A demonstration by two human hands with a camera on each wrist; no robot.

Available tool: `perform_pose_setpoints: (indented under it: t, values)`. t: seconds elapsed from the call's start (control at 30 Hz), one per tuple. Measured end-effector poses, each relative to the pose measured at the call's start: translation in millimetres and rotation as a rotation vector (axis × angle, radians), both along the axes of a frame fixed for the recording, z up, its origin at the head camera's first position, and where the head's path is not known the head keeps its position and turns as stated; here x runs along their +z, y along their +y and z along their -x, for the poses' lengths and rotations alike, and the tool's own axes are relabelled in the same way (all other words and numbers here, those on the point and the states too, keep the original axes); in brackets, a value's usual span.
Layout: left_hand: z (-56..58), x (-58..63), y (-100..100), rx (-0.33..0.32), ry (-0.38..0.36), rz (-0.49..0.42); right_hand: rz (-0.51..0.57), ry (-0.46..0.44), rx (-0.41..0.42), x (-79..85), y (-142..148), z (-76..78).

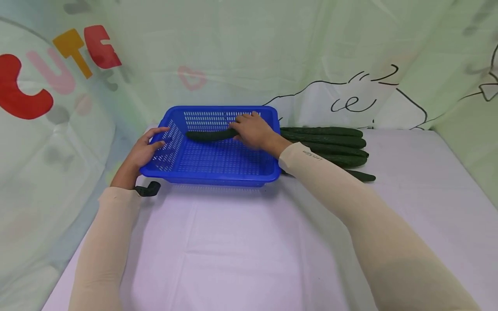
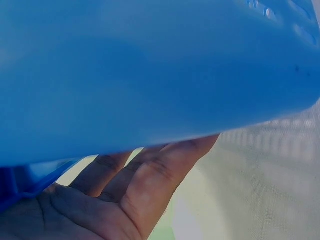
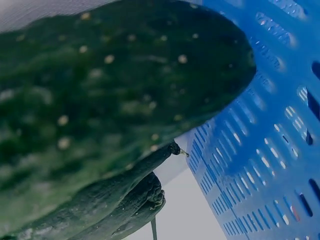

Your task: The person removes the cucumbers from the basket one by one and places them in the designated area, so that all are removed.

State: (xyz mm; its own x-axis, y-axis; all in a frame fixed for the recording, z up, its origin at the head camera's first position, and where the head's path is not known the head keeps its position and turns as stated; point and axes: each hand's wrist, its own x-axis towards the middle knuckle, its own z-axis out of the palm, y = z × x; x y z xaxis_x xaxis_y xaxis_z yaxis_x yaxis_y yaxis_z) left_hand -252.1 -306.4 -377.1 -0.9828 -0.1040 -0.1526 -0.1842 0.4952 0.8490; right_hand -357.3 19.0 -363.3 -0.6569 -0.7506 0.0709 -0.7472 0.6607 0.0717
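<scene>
A blue plastic basket (image 1: 218, 177) with slotted walls stands on the table. At its left rim is my left hand (image 1: 142, 153), gripping the edge; in the left wrist view the left fingers (image 2: 155, 172) reach up against the blue wall, their tips hidden. Inside the basket, toward the back, a dark green cucumber (image 1: 208, 136) lies crosswise. My right hand (image 1: 253, 131) holds its right end from above. Several more cucumbers (image 1: 334, 140) lie side by side right of the basket, partly under the right forearm; in the right wrist view one cucumber (image 3: 125, 85) looms close by the basket wall.
A pale cloth covers the table (image 1: 241, 242). Behind and to the left hangs a printed curtain (image 1: 241, 52) with letters and line drawings. A small black device (image 1: 149, 188) sits at the left wrist.
</scene>
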Motion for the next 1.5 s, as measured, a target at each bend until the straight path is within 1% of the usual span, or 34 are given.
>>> perform_pose_setpoints:
  t: [0.1,0.17,0.33,0.47,0.67,0.77,0.93,1.1,1.23,1.37,1.5]
  values:
    - [0.9,1.2,0,0.001,0.005,0.005,0.027,0.092,-0.02,1.6,1,-0.2]
    - [1.9,2.1,0,0.001,0.003,0.003,0.066,0.134,-0.03,2.2,2,-0.6]
    - [3.2,3.2,4,0.002,-0.01,0.0,0.163,0.18,-0.027,1.9,8,-1.8]
    - [4.4,2.6,7,-0.001,-0.011,0.0,0.215,0.22,-0.029,1.2,13,-1.4]
    - [7.2,3.1,9,-0.006,-0.009,0.009,0.278,0.234,-0.066,5.7,20,-3.1]
    - [9.7,2.9,10,-0.009,-0.006,0.012,0.337,0.237,-0.089,11.3,26,-4.8]
    - [10.7,1.8,8,-0.013,-0.011,0.013,0.477,0.228,-0.109,26.2,41,-10.9]
    - [10.5,0.5,6,-0.014,-0.009,0.022,0.588,0.213,-0.135,44.3,63,-19.8]
    - [9.9,0.8,6,-0.011,-0.008,0.028,0.654,0.17,-0.18,54.8,84,-32.6]
    - [9.8,0.1,7,-0.01,-0.008,0.032,0.718,0.122,-0.21,57.7,108,-50.2]
    - [9.9,-1.6,6,-0.01,-0.005,0.031,0.773,0.101,-0.207,53.2,136,-71.1]
